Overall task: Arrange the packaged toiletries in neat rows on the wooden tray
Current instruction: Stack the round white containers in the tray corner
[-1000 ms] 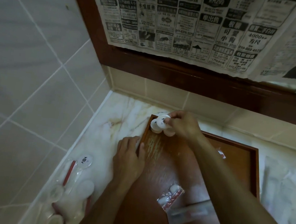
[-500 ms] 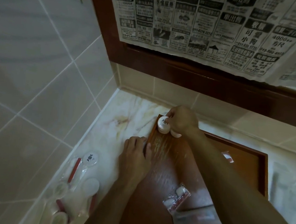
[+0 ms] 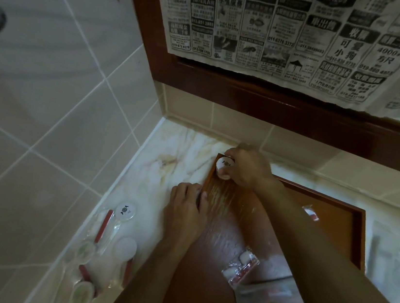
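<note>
- Wooden tray (image 3: 358, 238): reddish-brown, raised rim, lies on the marble counter (image 3: 155, 171) near the tiled corner.
- Right hand (image 3: 248, 169): fingers curled round small round white packets (image 3: 223, 167), held at the tray's far left corner; how many packets cannot be told.
- Left hand (image 3: 186, 209): lies flat, fingers together and straight, on the tray's left rim; holds nothing.
- Sachet with red strip (image 3: 241, 266): clear wrap, lies on the tray floor beside the right forearm, touching a flat clear packet (image 3: 261, 295) nearer the person.
- Small red-and-white packet (image 3: 310, 211): near the tray's right wall, partly hidden by the arm.
- Loose toiletries (image 3: 107, 248): round white lidded packs and red-handled wrapped items, heaped on the counter left of the tray.
- Newspaper (image 3: 285, 35): hangs over the dark wooden frame above.
</note>
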